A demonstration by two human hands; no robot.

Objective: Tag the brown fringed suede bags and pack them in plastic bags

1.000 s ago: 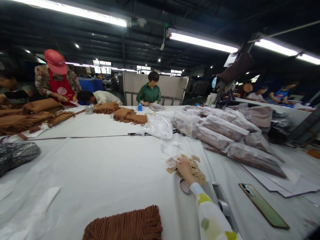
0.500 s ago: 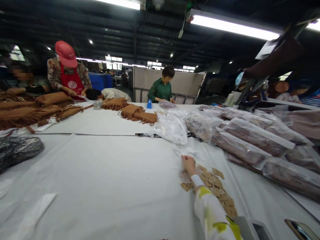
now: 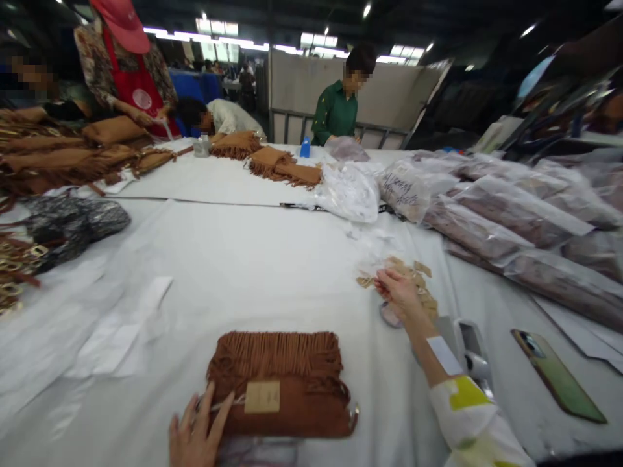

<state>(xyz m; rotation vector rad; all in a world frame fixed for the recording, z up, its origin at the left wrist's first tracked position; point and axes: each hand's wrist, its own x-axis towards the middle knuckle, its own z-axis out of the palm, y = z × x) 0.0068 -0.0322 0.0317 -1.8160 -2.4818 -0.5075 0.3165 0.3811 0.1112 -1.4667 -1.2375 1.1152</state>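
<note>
A folded brown fringed scarf [image 3: 282,379] with a tan paper tag [image 3: 262,396] lies on the white table [image 3: 233,272] right in front of me. My left hand [image 3: 195,434] rests flat on the scarf's left edge, fingers spread. My right hand [image 3: 399,295] reaches out to a loose pile of small tan tags [image 3: 413,279], fingers curled over them; whether it grips one is hidden.
A phone [image 3: 557,376] lies at the right, a tagging tool [image 3: 470,353] beside my right forearm. Bagged scarves [image 3: 491,227] are piled at the right, brown scarves [image 3: 282,168] at the back. Several people work at the far side. A dark bundle [image 3: 68,224] sits left.
The view has dropped, bringing the scarf and my left hand into sight. My right hand has drawn back from beyond the tag pile onto the tags.
</note>
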